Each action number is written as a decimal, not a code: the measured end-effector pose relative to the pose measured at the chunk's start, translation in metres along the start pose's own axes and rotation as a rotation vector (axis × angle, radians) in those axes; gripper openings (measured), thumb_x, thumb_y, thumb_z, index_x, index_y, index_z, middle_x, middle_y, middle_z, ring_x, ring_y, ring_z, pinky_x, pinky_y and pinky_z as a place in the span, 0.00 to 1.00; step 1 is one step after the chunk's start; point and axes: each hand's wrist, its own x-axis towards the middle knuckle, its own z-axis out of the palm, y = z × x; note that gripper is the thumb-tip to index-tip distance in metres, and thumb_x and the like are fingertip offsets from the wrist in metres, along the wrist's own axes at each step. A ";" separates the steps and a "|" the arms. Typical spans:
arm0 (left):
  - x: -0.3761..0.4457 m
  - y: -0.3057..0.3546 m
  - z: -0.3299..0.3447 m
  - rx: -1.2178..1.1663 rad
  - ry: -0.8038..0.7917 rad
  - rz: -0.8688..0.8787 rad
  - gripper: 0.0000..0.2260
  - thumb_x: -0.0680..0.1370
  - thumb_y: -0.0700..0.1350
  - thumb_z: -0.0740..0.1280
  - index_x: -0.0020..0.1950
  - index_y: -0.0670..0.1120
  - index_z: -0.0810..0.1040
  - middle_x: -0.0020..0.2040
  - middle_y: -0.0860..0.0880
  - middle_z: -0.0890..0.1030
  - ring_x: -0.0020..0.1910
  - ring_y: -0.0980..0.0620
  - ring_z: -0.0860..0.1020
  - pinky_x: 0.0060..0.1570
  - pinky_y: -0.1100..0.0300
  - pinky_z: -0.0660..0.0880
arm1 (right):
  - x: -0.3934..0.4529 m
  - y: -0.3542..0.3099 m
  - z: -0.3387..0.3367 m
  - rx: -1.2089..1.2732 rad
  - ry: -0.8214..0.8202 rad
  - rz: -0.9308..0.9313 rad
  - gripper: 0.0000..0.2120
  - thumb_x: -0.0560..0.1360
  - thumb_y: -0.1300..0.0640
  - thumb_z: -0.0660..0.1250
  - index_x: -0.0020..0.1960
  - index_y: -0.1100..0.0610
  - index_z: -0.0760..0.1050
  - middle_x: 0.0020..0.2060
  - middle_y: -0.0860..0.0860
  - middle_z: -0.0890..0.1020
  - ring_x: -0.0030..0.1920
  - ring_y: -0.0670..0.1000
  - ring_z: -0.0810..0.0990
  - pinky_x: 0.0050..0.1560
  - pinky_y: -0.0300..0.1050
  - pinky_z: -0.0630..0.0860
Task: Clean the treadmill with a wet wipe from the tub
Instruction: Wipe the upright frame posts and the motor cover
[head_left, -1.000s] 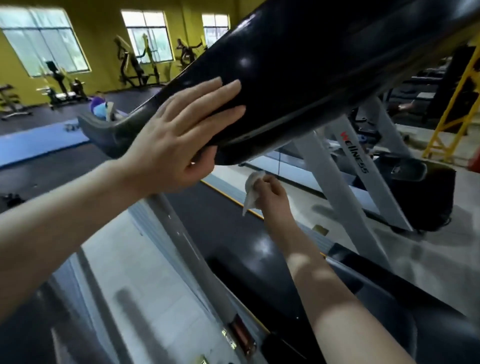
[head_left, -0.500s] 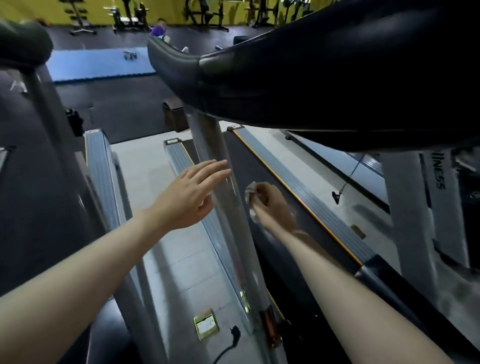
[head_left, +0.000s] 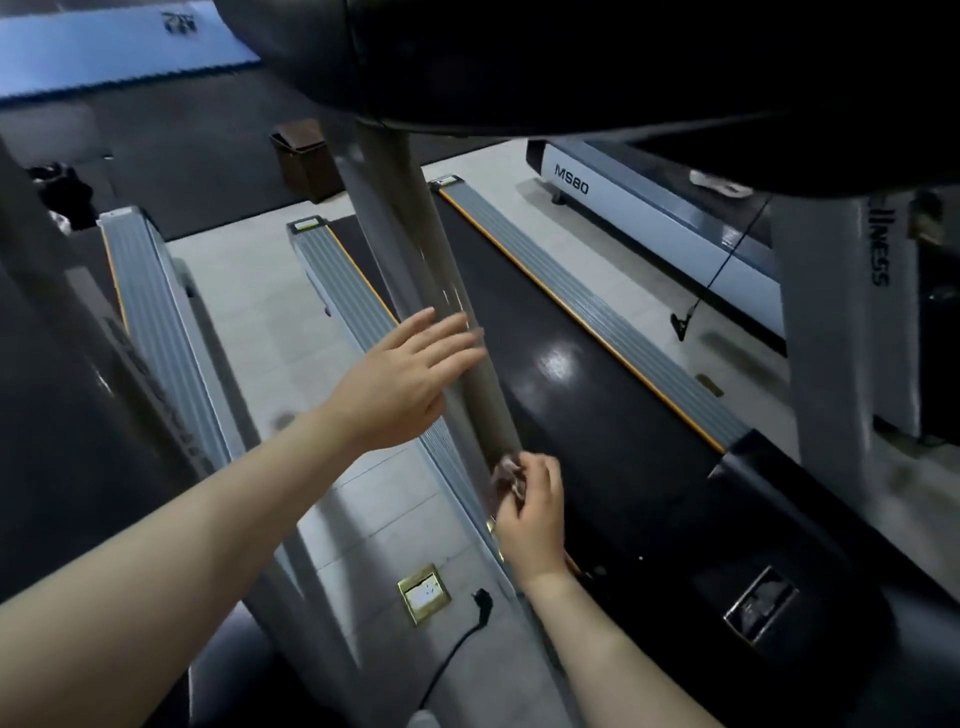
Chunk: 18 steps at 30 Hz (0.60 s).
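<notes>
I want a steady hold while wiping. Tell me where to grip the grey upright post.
Grip the grey upright post at mid-height, above the wet wipe, coming from its left where the left hand hovers open. It is a slim, smooth, slanted bar that fingers can wrap.

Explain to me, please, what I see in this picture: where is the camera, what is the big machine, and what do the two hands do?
The camera sits on a person's head and looks forward and down, so you see that person's own two arms. The machine is a gym treadmill: a black belt with grey side rails, and a grey upright post that carries the dark console at the top. The left hand is open, its straight fingers at the post. The right hand pinches a small crumpled wet wipe against the lower part of the same post. On the pale floor between the machines lie a brass floor socket and a black plug with its cable.
</notes>
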 end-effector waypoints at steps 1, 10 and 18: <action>0.002 0.002 0.002 0.007 -0.012 0.066 0.24 0.75 0.41 0.59 0.71 0.44 0.74 0.73 0.47 0.73 0.76 0.45 0.66 0.77 0.47 0.57 | -0.010 0.014 -0.002 -0.003 0.032 0.073 0.13 0.73 0.70 0.60 0.56 0.61 0.74 0.49 0.49 0.72 0.50 0.40 0.74 0.52 0.34 0.69; 0.027 0.048 0.042 0.014 -0.030 0.159 0.16 0.78 0.46 0.57 0.54 0.49 0.84 0.56 0.52 0.84 0.66 0.48 0.77 0.77 0.49 0.55 | -0.004 0.013 0.011 0.147 0.089 0.060 0.21 0.79 0.67 0.60 0.70 0.55 0.71 0.68 0.43 0.69 0.70 0.41 0.66 0.67 0.29 0.64; 0.027 0.113 0.094 0.123 -0.168 0.348 0.21 0.79 0.49 0.50 0.44 0.49 0.83 0.40 0.52 0.83 0.43 0.47 0.81 0.64 0.52 0.69 | -0.079 0.098 -0.021 0.024 0.111 0.265 0.17 0.80 0.67 0.61 0.66 0.58 0.77 0.61 0.48 0.79 0.63 0.46 0.76 0.58 0.20 0.62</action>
